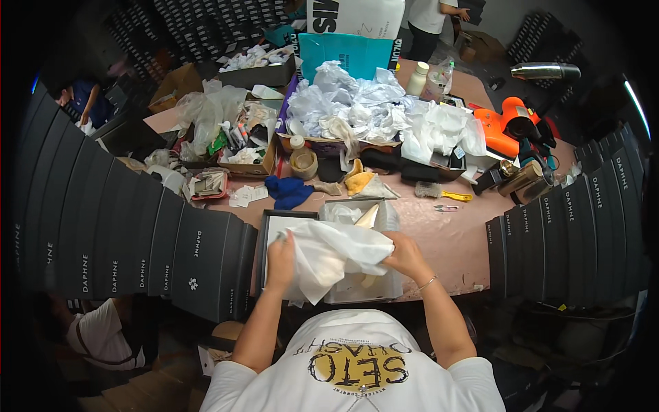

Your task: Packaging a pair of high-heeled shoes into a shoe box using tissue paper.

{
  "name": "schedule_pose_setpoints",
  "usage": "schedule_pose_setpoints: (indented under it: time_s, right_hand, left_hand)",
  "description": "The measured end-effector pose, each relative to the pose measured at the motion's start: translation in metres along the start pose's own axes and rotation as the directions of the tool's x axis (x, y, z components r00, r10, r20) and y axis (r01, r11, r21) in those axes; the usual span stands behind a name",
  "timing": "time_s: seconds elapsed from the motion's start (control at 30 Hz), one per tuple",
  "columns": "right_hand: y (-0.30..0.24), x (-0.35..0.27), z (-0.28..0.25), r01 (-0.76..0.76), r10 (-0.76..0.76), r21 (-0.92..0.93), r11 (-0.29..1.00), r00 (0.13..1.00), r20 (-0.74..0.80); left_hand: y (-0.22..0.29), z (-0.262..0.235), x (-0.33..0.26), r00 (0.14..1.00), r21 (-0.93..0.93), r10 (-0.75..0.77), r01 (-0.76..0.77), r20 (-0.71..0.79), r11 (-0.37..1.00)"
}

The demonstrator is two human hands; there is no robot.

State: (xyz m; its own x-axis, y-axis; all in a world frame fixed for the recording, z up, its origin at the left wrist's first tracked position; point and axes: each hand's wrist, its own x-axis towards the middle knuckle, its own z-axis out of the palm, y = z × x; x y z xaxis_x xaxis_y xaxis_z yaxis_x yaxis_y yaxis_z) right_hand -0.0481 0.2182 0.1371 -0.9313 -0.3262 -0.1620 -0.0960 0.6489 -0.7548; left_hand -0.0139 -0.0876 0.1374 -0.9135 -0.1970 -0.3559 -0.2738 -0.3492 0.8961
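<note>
The left hand and right hand pinch tissue paper above the open shoebox; inside, seemingly a cream shoe lies partly bare; the apparent lid sits off, left of the box.

Room lay to the right; the left was crowded.
Between the open grey box and the right stack of dark boxes, bare pink tabletop left a hand room to pass, with small snips and a yellow-handled brush farther back. The left stack of dark boxes hemmed the other side; a stretched white sheet partly covered the box's mouth.
</note>
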Motion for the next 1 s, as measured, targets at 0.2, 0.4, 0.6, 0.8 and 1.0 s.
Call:
schedule_pose_setpoints:
  time_s: [0.2,0.4,0.6,0.8,1.0]
  right_hand:
    - [0.025,0.011,0.023,-0.128,0.168,0.241,0.962,0.974,-0.152]
    - [0.07,0.023,0.021,-0.265,0.387,0.386,0.884,0.877,-0.285]
    - [0.057,0.019,-0.018,-0.238,0.251,0.182,0.954,0.966,-0.054]
    - [0.004,0.028,-0.033,-0.017,0.064,-0.149,0.989,0.946,0.317]
    - [-0.065,0.044,-0.005,0.471,-0.338,-0.174,0.865,0.802,0.492]
  left_hand:
    - [0.043,0.018,0.016,0.981,-0.467,-0.011,-0.083,-0.194,0.88]
    - [0.076,0.01,-0.03,0.404,0.52,0.904,-0.807,0.138,0.281]
    - [-0.003,-0.055,0.056,0.828,0.843,-0.519,-0.424,0.213,-0.331]
    - [0.03,-0.012,0.053,0.9,0.713,0.077,-0.39,0.429,0.583]
    - [-0.06,0.048,-0.002,0.314,0.172,-0.558,0.738,0.768,0.653]
